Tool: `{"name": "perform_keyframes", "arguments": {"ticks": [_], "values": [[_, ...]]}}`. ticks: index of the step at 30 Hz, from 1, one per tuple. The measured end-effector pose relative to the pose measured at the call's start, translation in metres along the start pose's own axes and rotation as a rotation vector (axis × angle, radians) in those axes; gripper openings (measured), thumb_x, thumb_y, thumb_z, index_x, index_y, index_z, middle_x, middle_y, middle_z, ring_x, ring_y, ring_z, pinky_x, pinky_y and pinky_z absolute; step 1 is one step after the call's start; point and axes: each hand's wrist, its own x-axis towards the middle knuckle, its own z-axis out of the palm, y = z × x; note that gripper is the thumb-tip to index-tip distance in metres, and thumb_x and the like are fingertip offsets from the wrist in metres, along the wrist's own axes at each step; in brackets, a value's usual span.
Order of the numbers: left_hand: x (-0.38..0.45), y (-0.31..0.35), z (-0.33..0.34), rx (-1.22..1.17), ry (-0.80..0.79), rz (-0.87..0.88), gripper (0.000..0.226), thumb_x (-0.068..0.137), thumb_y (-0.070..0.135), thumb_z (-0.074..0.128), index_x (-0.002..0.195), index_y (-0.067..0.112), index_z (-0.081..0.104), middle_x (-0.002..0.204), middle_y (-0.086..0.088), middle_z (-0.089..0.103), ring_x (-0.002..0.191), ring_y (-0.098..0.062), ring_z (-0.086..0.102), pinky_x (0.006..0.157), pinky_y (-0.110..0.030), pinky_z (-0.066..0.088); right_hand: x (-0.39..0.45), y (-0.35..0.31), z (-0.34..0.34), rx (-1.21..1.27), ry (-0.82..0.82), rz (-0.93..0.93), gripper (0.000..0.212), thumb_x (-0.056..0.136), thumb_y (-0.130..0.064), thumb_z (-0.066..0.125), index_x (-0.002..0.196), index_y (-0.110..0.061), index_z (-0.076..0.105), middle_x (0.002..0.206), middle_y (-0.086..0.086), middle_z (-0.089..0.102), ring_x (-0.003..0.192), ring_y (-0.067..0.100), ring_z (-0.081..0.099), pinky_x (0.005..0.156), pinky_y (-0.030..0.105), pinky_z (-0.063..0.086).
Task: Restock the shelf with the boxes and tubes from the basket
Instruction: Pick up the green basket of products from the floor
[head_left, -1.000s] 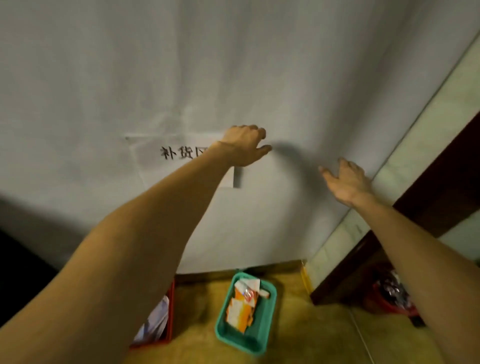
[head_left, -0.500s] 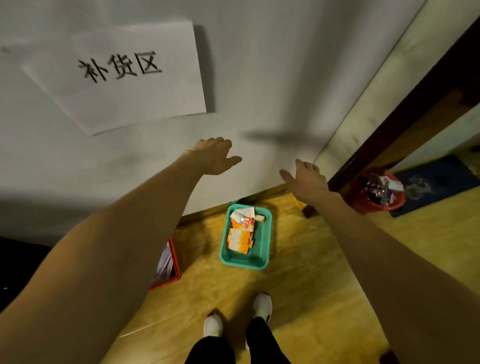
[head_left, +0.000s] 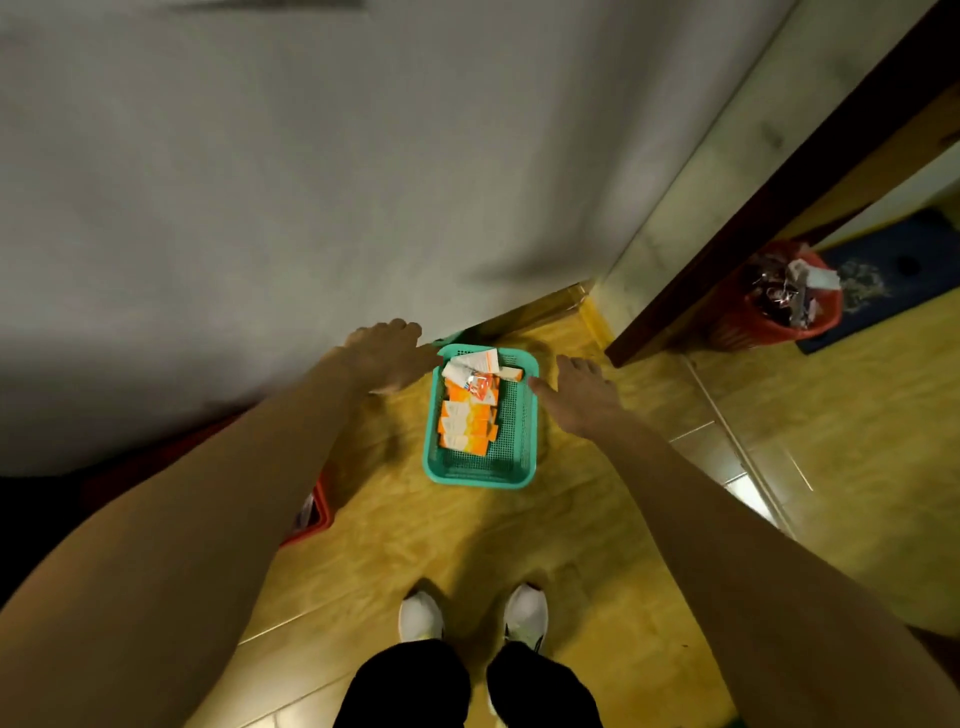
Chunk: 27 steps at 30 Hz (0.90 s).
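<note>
Both hands, left (head_left: 387, 358) and right (head_left: 582, 395), are empty, fingers loose; basket (head_left: 480, 467) is best gripped by opposite rims, kept level.

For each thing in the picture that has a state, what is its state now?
Green basket: on the floor, partly filled.
Orange boxes: lying inside the basket.
Left hand: open, holds nothing, beside the basket.
Right hand: open, holds nothing, beside the basket.
Red bin: upright, full of rubbish.
Red basket: on the floor, mostly hidden by the left arm.
</note>
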Motion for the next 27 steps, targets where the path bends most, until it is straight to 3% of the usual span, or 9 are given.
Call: {"name": "perform_keyframes", "arguments": {"ticks": [6, 14, 18, 22, 24, 27], "values": [[0.087, -0.029, 0.12, -0.077, -0.015, 0.04, 0.058, 0.1, 0.057, 0.037, 0.152, 0.034, 0.028, 0.147, -0.006, 0.047, 0.13, -0.03, 0.048, 0.107, -0.043, 0.04, 0.089, 0.049, 0.13, 0.069, -0.032, 0.015, 0.073, 0.096, -0.058, 0.041, 0.151, -0.012, 0.026, 0.155, 0.013, 0.034, 0.143, 0.033, 0.027, 0.112, 0.054, 0.031], [0.241, -0.061, 0.29, -0.093, -0.091, -0.156, 0.082, 0.093, 0.071, 0.034, 0.155, 0.019, 0.025, 0.16, -0.005, 0.031, 0.142, -0.027, 0.037, 0.112, -0.045, 0.038, 0.2, 0.127, 0.293, 0.206, -0.024, 0.112, 0.088, 0.095, -0.055, 0.049, 0.155, -0.007, 0.007, 0.158, 0.017, 0.024, 0.145, 0.035, 0.023, 0.114, 0.051, 0.029], [0.3, -0.055, 0.355, -0.175, -0.108, -0.203, 0.077, 0.098, 0.062, 0.038, 0.156, 0.015, 0.02, 0.16, -0.01, 0.028, 0.144, -0.029, 0.034, 0.112, -0.044, 0.034, 0.251, 0.156, 0.358, 0.361, -0.039, 0.187, 0.093, 0.095, -0.051, 0.053, 0.156, -0.008, -0.001, 0.161, 0.019, 0.018, 0.146, 0.039, 0.023, 0.116, 0.052, 0.029], [0.357, -0.062, 0.395, -0.346, 0.008, -0.18, 0.084, 0.091, 0.067, 0.047, 0.154, 0.019, 0.021, 0.154, -0.011, 0.036, 0.134, -0.031, 0.045, 0.104, -0.048, 0.045, 0.29, 0.192, 0.428, 0.595, -0.107, 0.243, 0.096, 0.08, -0.057, 0.064, 0.152, -0.023, 0.01, 0.154, 0.015, 0.029, 0.132, 0.037, 0.047, 0.098, 0.057, 0.05], [0.383, -0.064, 0.404, -0.459, 0.059, -0.213, 0.09, 0.088, 0.067, 0.052, 0.154, 0.018, 0.016, 0.151, -0.012, 0.042, 0.13, -0.033, 0.05, 0.1, -0.049, 0.048, 0.313, 0.222, 0.467, 0.62, -0.121, 0.19, 0.089, 0.076, -0.054, 0.066, 0.148, -0.036, 0.016, 0.144, 0.009, 0.045, 0.12, 0.032, 0.058, 0.087, 0.054, 0.057], [0.406, -0.057, 0.415, -0.532, 0.112, -0.276, 0.1, 0.088, 0.064, 0.055, 0.157, 0.014, 0.002, 0.157, -0.017, 0.032, 0.14, -0.038, 0.037, 0.109, -0.052, 0.04, 0.325, 0.228, 0.478, 0.568, -0.108, 0.104, 0.089, 0.08, -0.037, 0.067, 0.149, -0.043, 0.012, 0.126, -0.003, 0.06, 0.107, 0.022, 0.066, 0.082, 0.048, 0.06]]}}
